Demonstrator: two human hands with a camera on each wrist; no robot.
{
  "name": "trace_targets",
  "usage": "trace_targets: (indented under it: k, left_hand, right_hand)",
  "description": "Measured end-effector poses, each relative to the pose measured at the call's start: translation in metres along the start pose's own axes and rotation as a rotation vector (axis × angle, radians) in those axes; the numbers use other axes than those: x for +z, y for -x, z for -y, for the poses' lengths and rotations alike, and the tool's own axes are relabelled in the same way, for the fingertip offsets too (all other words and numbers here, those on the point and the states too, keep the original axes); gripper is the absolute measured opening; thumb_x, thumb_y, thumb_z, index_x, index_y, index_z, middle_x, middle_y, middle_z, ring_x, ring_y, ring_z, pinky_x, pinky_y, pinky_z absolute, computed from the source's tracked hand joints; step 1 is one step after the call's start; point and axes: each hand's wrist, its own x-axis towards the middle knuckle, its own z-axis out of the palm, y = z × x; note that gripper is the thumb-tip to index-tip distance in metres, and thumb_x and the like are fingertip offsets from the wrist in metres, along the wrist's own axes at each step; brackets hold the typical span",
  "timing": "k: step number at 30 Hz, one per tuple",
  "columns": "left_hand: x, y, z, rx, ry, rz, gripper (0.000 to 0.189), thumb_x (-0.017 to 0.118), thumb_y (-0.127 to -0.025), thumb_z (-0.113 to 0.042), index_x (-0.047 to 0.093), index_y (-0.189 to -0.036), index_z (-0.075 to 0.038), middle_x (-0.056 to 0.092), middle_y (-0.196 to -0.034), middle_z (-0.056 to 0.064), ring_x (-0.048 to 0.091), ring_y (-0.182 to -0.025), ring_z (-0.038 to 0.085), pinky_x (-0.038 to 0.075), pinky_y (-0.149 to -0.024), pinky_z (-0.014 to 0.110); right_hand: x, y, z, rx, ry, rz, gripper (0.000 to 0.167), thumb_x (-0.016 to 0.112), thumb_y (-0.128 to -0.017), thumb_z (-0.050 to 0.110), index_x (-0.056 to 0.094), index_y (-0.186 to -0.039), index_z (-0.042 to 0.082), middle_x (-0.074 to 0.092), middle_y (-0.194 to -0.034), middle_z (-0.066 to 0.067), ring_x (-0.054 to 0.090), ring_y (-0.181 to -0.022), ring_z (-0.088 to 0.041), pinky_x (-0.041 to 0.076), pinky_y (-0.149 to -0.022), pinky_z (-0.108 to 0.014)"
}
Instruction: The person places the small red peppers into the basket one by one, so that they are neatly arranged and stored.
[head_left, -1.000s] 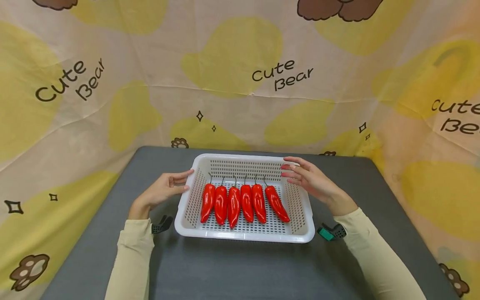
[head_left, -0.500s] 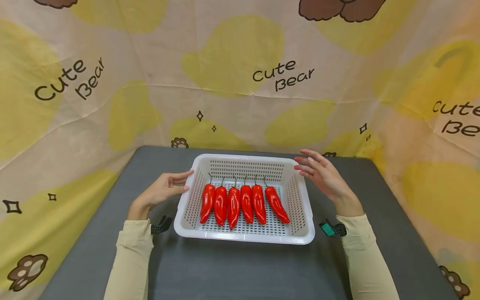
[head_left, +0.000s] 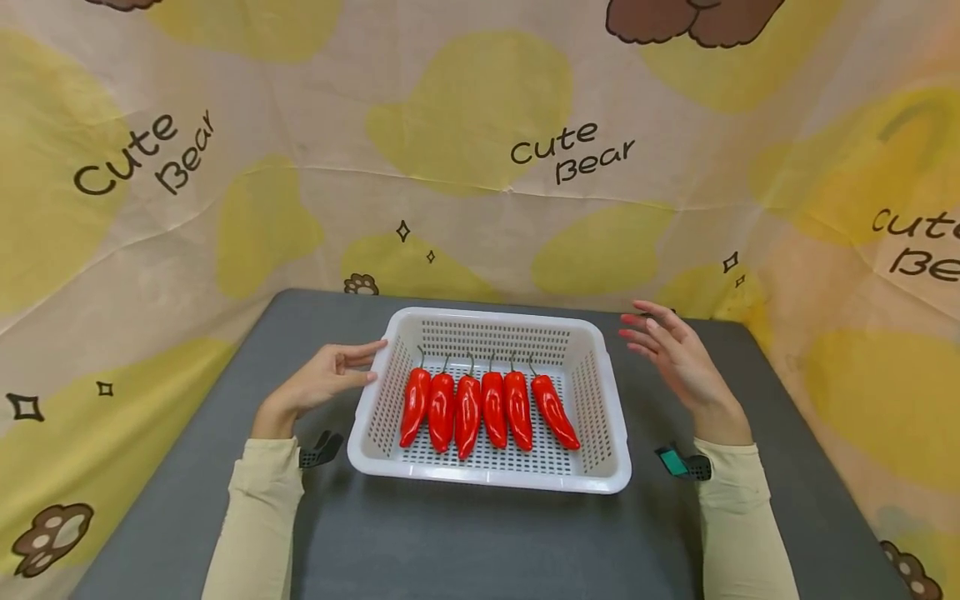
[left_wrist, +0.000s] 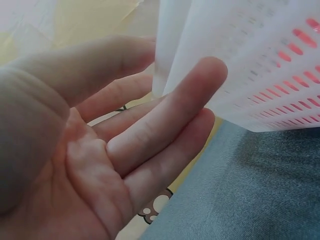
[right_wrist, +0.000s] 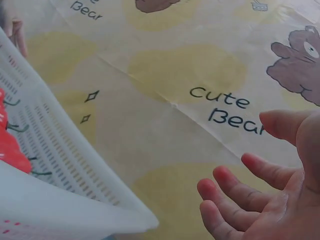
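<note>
A white plastic basket with slotted walls sits on the dark grey table. Several glossy red chili peppers lie side by side on its floor, stems toward the back. At the basket's left rim is my left hand, its fingertips right at the edge. The left wrist view has these extended fingers close beside the basket's outer wall. My right hand hovers apart from the basket on its right side, fingers spread and holding nothing; the right wrist view also has a gap between fingertips and basket.
Grey table surface extends in front of the basket and to both sides. A cream and yellow printed cloth hangs behind the table and along both sides. Each wrist wears a dark strap with a small device.
My right hand has drawn away from the basket's back right corner, moving to the right until clear of the rim. The left hand, basket and peppers stay nearly in place.
</note>
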Motion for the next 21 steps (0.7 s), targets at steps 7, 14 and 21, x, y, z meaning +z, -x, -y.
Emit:
trace_targets:
  k: [7,14,21]
  left_hand:
    - [0.001,0.003,0.003,-0.012,-0.012,0.010,0.061,0.067,-0.098,-0.018,0.044,-0.153,-0.006,0.057,-0.145,0.023,0.070,-0.113,0.013,0.058,-0.097,0.038]
    - [-0.001,0.006,0.003,-0.009,0.008,-0.001,0.059,0.067,-0.098,-0.017,0.046,-0.152,-0.008,0.058,-0.144,0.023,0.071,-0.110,0.009,0.058,-0.096,0.032]
    - [-0.002,0.010,0.010,0.005,0.016,0.012,0.059,0.067,-0.098,-0.016,0.046,-0.152,-0.006,0.057,-0.144,0.025,0.070,-0.109,0.005,0.057,-0.094,0.026]
  right_hand:
    - [-0.009,0.006,0.004,-0.013,-0.062,0.012,0.030,0.038,-0.110,0.012,0.053,-0.135,0.017,0.070,-0.122,0.004,0.068,-0.111,-0.010,0.054,-0.096,-0.020]
    - [-0.008,0.005,0.003,-0.015,-0.004,0.000,0.030,0.039,-0.110,0.013,0.053,-0.135,0.020,0.069,-0.123,0.006,0.067,-0.111,-0.008,0.053,-0.096,-0.019]
    - [-0.004,0.006,0.000,0.027,0.039,-0.013,0.029,0.040,-0.110,0.014,0.051,-0.136,0.021,0.068,-0.123,0.010,0.067,-0.112,-0.007,0.053,-0.095,-0.018]
